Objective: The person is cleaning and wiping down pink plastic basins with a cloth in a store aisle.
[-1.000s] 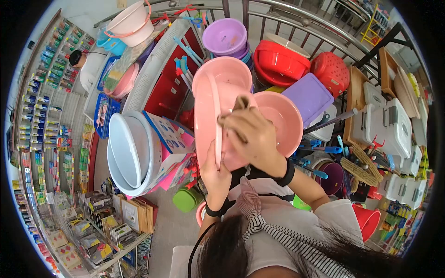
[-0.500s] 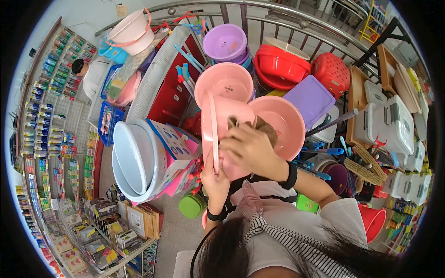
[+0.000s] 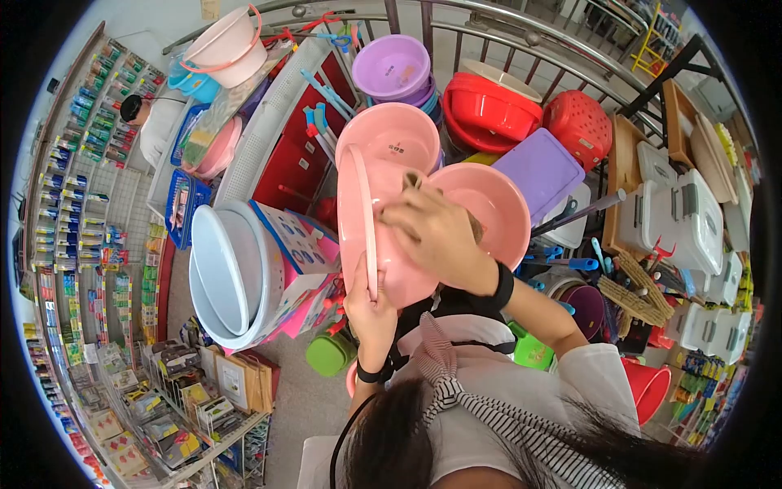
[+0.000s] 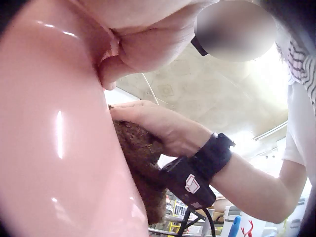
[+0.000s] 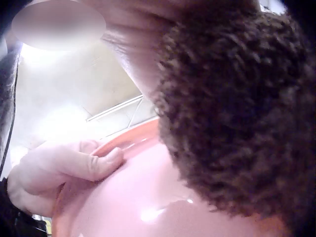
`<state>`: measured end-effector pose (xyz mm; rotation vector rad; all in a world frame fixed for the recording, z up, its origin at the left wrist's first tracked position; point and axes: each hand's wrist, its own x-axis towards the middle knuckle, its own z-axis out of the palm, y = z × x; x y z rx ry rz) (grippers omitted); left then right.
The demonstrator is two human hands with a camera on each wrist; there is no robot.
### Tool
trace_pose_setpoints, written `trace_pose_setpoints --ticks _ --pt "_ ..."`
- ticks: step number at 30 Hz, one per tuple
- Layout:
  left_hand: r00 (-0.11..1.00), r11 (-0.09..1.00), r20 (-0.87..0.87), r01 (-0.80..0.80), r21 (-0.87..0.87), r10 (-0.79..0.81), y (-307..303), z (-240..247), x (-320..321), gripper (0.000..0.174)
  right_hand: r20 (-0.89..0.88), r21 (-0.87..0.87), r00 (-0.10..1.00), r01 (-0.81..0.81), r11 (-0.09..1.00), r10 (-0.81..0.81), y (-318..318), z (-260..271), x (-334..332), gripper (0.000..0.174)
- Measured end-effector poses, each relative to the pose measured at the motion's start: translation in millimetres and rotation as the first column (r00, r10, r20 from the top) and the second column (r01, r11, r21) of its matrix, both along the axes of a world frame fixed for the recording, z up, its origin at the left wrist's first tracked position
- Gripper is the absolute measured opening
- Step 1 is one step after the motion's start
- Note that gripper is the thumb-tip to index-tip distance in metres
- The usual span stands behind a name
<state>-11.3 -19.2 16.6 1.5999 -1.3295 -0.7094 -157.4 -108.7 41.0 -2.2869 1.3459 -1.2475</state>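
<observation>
Holding brown cloth (image 5: 237, 113) against pink basin (image 3: 405, 281)

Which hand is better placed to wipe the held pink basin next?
Probably the right hand: it holds the brown cloth at the pink basin, while the left hand grips the basin's rim, which should steady it.

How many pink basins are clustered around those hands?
3: the held one, in the left hand; the far one, beyond it; the right one, beside it. More may be hidden.
</observation>
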Motion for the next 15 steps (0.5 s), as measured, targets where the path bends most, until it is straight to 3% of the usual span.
trace_pose_setpoints --ticks 3,6,8,10,15 --pt "1.000 0.999 0.002 -0.009 -0.032 0.009 -5.9 -3.4 3.7 0.035 -0.054 0.039 0.993 -0.102 0.994 0.104 16.8 4.2 3.7 0.016" --pt "1.000 0.999 -0.001 0.017 -0.043 -0.017 -6.4 -2.2 8.3 0.037 0.027 0.071 0.964 -0.267 0.961 0.265 33.1 -2.2 7.8 0.014" --pt "1.000 0.999 0.019 -0.002 -0.046 0.002 -3.5 -2.8 7.8 0.037 0.019 0.035 0.971 -0.239 0.970 0.239 15.3 -11.8 0.7 0.017" --pt "0.998 1.000 0.055 0.002 -0.014 -0.001 1.0 0.8 4.6 0.038 0.088 0.092 0.996 -0.002 0.996 -0.006 -7.8 -18.9 -6.4 0.011" --pt "0.997 1.000 0.071 -0.009 -0.020 0.010 0.8 0.9 2.7 0.039 0.049 -0.005 0.998 -0.029 1.000 0.029 13.9 -0.6 5.5 0.020"
